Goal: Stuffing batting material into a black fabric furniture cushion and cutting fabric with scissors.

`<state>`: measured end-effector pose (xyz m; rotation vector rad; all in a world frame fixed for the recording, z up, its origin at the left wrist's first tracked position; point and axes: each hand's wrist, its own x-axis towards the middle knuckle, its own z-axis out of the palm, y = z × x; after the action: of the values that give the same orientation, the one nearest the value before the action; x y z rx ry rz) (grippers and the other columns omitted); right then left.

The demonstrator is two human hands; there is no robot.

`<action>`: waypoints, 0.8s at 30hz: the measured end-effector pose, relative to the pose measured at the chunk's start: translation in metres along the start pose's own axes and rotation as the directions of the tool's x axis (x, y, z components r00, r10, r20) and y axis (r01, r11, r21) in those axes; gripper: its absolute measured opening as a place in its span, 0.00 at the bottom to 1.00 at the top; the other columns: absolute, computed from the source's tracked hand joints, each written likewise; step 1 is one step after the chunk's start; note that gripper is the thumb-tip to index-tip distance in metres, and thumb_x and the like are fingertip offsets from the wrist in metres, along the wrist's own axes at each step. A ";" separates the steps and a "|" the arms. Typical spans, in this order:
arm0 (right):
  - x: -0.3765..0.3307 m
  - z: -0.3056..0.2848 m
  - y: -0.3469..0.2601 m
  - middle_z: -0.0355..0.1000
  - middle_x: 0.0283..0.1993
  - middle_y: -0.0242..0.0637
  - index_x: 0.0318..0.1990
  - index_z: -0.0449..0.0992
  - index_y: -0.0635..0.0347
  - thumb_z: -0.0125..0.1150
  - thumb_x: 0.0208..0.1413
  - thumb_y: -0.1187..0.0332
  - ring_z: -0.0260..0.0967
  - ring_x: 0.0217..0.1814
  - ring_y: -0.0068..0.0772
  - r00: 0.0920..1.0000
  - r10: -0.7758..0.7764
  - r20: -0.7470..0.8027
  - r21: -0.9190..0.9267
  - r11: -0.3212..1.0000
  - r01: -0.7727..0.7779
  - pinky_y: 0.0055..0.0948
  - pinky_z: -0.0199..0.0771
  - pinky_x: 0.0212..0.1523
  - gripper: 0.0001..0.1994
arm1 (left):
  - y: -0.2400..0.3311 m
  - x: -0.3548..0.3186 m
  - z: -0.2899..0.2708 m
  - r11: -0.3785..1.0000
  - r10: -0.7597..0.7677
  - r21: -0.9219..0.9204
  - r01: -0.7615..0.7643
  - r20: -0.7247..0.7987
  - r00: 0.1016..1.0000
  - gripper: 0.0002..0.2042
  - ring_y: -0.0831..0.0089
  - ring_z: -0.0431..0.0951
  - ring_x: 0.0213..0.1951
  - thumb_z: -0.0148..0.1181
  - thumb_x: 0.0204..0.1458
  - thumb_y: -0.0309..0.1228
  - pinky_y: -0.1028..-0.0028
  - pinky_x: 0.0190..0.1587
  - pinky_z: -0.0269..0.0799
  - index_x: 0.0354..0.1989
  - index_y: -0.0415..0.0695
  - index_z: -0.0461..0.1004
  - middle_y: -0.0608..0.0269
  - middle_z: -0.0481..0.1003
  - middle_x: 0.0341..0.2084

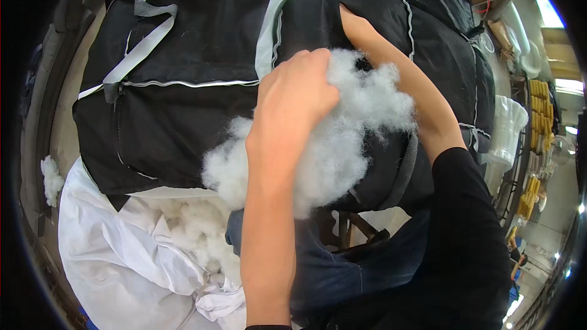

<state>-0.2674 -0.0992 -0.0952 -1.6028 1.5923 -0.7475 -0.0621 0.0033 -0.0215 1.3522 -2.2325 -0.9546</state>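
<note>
White fibre stuffing [336,159], probably light and soft, suits bunched handfuls; left grip [298,88] curls around some; right grip, inside black cover [211,40], indeterminable.

I count two forearms [269,208] of mine but only one hand in sight, my left hand [298,88]; the other is hidden past the wrist. I have one large wad of white fluff [336,162], one small tuft [52,180], one black fabric cover [183,43], one white sack [110,238] and one loose strap [140,53]. The yellow bundles [539,116] I can't count surely.
</note>
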 end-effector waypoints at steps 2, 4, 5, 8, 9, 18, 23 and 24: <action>0.000 -0.009 0.019 0.65 0.63 0.41 0.62 0.64 0.63 0.51 0.61 0.63 0.64 0.60 0.34 0.970 -0.239 -0.035 -0.080 0.969 0.236 0.31 0.63 0.62 0.23 | -0.001 0.008 -0.002 0.995 0.038 -0.091 -0.037 0.010 0.999 0.10 0.46 0.74 0.41 0.52 0.40 0.28 0.54 0.43 0.69 0.32 0.38 0.70 0.46 0.74 0.32; -0.016 -0.025 0.039 0.66 0.62 0.41 0.61 0.65 0.63 0.52 0.61 0.63 0.65 0.59 0.35 0.896 -0.441 -0.060 -0.187 0.886 0.423 0.32 0.62 0.62 0.23 | -0.008 0.018 -0.003 0.983 0.017 -0.185 -0.015 0.014 1.000 0.14 0.46 0.74 0.44 0.51 0.40 0.29 0.56 0.44 0.70 0.37 0.40 0.72 0.46 0.75 0.39; -0.027 -0.035 0.046 0.67 0.61 0.40 0.61 0.66 0.63 0.53 0.60 0.62 0.66 0.58 0.36 0.844 -0.532 -0.065 -0.249 0.828 0.502 0.32 0.62 0.62 0.23 | -0.015 0.017 -0.004 0.978 0.036 -0.206 -0.033 0.012 0.999 0.15 0.47 0.74 0.44 0.52 0.40 0.28 0.57 0.44 0.70 0.39 0.41 0.73 0.46 0.76 0.40; -0.071 -0.053 -0.017 0.65 0.62 0.38 0.67 0.58 0.62 0.53 0.61 0.66 0.66 0.59 0.29 0.947 0.041 0.320 0.270 0.954 -0.133 0.29 0.64 0.60 0.27 | -0.007 0.016 -0.018 0.969 0.045 -0.243 -0.040 0.017 0.999 0.17 0.48 0.75 0.44 0.54 0.39 0.27 0.59 0.45 0.71 0.42 0.42 0.74 0.48 0.76 0.41; -0.099 -0.067 -0.021 0.65 0.62 0.38 0.67 0.56 0.61 0.51 0.62 0.64 0.66 0.59 0.28 0.955 0.119 0.270 0.380 0.899 -0.219 0.28 0.64 0.59 0.27 | 0.002 0.016 -0.018 0.961 0.040 -0.275 -0.030 0.031 0.999 0.18 0.49 0.75 0.44 0.55 0.39 0.27 0.60 0.45 0.71 0.42 0.42 0.74 0.49 0.76 0.42; -0.241 -0.046 -0.050 0.60 0.64 0.45 0.67 0.55 0.57 0.71 0.48 0.65 0.58 0.65 0.38 0.975 -0.204 -0.089 0.175 0.960 0.217 0.35 0.66 0.58 0.39 | 0.070 0.010 0.043 0.910 0.395 0.151 -0.386 -0.026 0.919 0.15 0.56 0.76 0.42 0.56 0.39 0.22 0.61 0.42 0.72 0.39 0.44 0.74 0.58 0.73 0.32; -0.253 -0.069 -0.042 0.74 0.40 0.33 0.44 0.74 0.61 0.61 0.53 0.73 0.73 0.37 0.21 0.987 0.144 0.071 0.786 0.601 -0.144 0.23 0.74 0.36 0.11 | 0.068 0.013 0.031 0.856 0.497 0.210 -0.472 -0.086 0.864 0.15 0.52 0.73 0.42 0.55 0.36 0.16 0.63 0.40 0.68 0.36 0.41 0.68 0.56 0.70 0.33; -0.255 -0.082 -0.041 0.74 0.40 0.34 0.45 0.74 0.61 0.59 0.55 0.73 0.73 0.37 0.23 0.988 0.131 0.084 0.851 0.506 -0.140 0.24 0.75 0.35 0.10 | 0.062 0.017 0.024 0.856 0.483 0.282 -0.433 -0.138 0.865 0.16 0.52 0.73 0.43 0.55 0.36 0.17 0.64 0.43 0.69 0.38 0.41 0.70 0.56 0.72 0.35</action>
<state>-0.3270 0.1434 0.0088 -0.7091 1.0042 -1.1930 -0.1243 0.0168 0.0049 0.8764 -2.4017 -0.3641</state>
